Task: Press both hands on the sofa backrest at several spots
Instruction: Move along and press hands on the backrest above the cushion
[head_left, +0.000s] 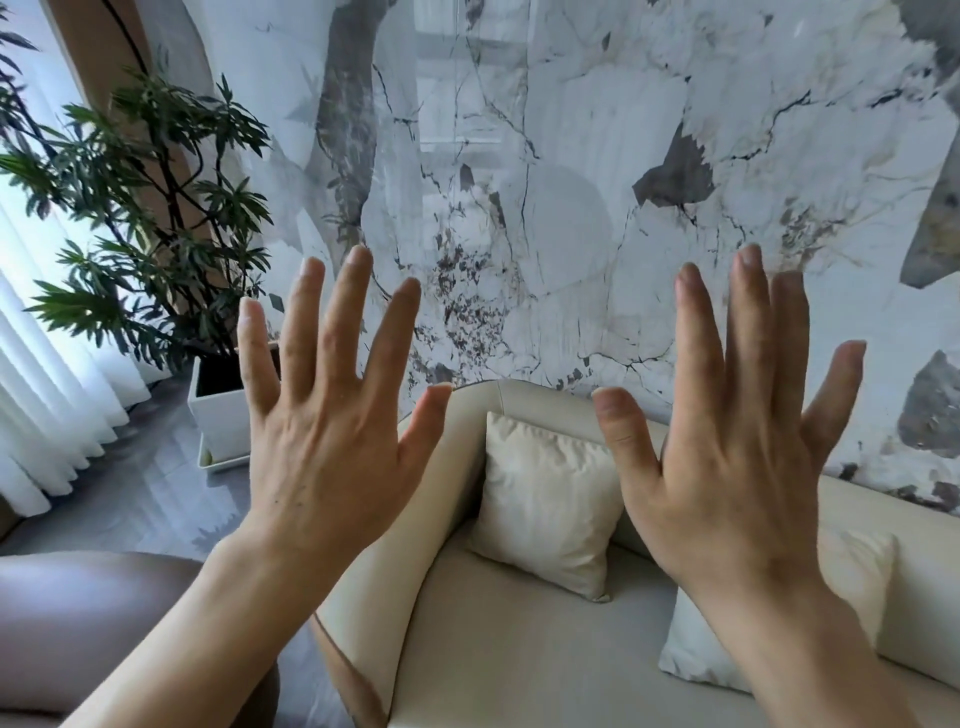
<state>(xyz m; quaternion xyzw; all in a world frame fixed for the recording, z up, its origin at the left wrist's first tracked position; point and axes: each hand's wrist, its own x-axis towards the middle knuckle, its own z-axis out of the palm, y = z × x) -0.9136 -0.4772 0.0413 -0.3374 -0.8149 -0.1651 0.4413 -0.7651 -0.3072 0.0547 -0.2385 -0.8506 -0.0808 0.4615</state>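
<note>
View: a head-worn camera looks forward and down over 2 raised bare hands toward a cream sofa set against a marble-patterned wall (571, 156).
Left hand (322, 457): held up in the air with its back to the camera, fingers spread wide, holding nothing.
Right hand (727, 467): raised level with the left, also flat and empty, fingers closer together and thumb pointing inward.
Sofa backrest (535, 400): the task's target, a smooth cream padded band that curves from the sofa's left end and runs right along the wall, beyond the hands and lower in the frame; neither palm appears to touch it.
Cushions: 1 cream square cushion (545, 499) leans against the backrest between the hands, and 1 second cushion (852, 587) lies further right, partly hidden by the right forearm.
Seat (519, 649): pale, bare fabric in front of the cushions.
Surroundings: a leafy potted plant (156, 208) in a white square planter stands on the grey floor to the left, beside sheer curtains.
Step in hand: judged to be the approach to a press, with both hands poised.
Doing it well: bring both palms flat onto bare backrest padding and not onto a cushion, push evenly with both hands together, release fully, then shift sideways to a fresh spot.
</note>
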